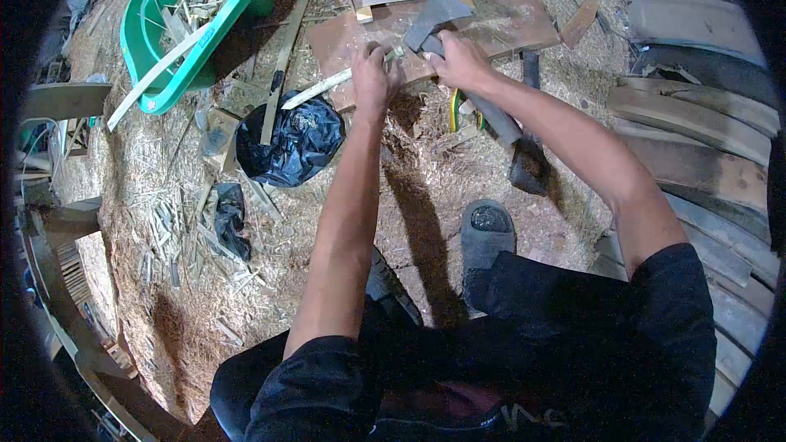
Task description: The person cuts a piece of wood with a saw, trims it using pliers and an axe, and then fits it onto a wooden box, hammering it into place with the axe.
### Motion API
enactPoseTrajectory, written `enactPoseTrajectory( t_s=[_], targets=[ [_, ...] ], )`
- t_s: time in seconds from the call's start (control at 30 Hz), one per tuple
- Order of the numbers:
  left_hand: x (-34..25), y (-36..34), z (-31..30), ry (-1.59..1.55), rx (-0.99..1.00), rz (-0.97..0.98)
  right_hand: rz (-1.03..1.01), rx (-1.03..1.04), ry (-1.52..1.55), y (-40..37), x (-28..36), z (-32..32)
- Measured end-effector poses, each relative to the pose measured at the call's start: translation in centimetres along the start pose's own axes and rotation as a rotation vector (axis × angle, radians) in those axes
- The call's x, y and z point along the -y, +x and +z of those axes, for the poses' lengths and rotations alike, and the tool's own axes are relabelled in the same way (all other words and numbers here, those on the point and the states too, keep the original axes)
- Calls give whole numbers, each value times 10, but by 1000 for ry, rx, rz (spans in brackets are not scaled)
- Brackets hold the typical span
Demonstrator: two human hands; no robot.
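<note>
Straw floor: stick crosswise, leftward, beside hatchet

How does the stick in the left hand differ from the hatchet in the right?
The stick is pale and thin; the hatchet has a broad grey head. The left hand holds the stick by one end; the right hand grips the hatchet near its head. Both are over the board.
</note>
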State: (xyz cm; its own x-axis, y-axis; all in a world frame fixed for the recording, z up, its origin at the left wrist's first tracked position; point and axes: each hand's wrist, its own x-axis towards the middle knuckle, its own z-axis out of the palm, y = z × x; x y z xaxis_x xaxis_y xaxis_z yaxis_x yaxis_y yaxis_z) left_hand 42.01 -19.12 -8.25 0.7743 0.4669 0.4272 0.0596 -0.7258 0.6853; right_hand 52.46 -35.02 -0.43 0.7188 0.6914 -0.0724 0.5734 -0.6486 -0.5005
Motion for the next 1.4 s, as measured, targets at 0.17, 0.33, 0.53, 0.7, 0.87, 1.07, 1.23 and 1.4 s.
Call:
enactPoseTrajectory(
  t_s=[0.17,0.33,0.53,0.7,0.87,1.07,1.23,1.4],
  targets=[
    [-10,4,-6,96,37,-37,-20,35,-5,11,-16,0],
    [-11,19,-18,190,220,-97,-81,-85,-90,4,-22,3],
    [-36,30,-41,37,134,-94,-309,-160,178,13,18,-7],
    [-48,36,-50,-104,45,-24,-271,-174,274,23,30,0],
    [-54,39,-61,-53,213,-157,-346,-286,164,33,28,-9],
    [-62,31,-35,-179,183,-253,-245,-322,157,27,29,-7],
    [-84,27,-34,-191,226,-360,-221,-303,142,16,28,-10],
    [-88,30,-37,-182,271,-355,-348,-253,-21,20,10,-19]
  ],
)
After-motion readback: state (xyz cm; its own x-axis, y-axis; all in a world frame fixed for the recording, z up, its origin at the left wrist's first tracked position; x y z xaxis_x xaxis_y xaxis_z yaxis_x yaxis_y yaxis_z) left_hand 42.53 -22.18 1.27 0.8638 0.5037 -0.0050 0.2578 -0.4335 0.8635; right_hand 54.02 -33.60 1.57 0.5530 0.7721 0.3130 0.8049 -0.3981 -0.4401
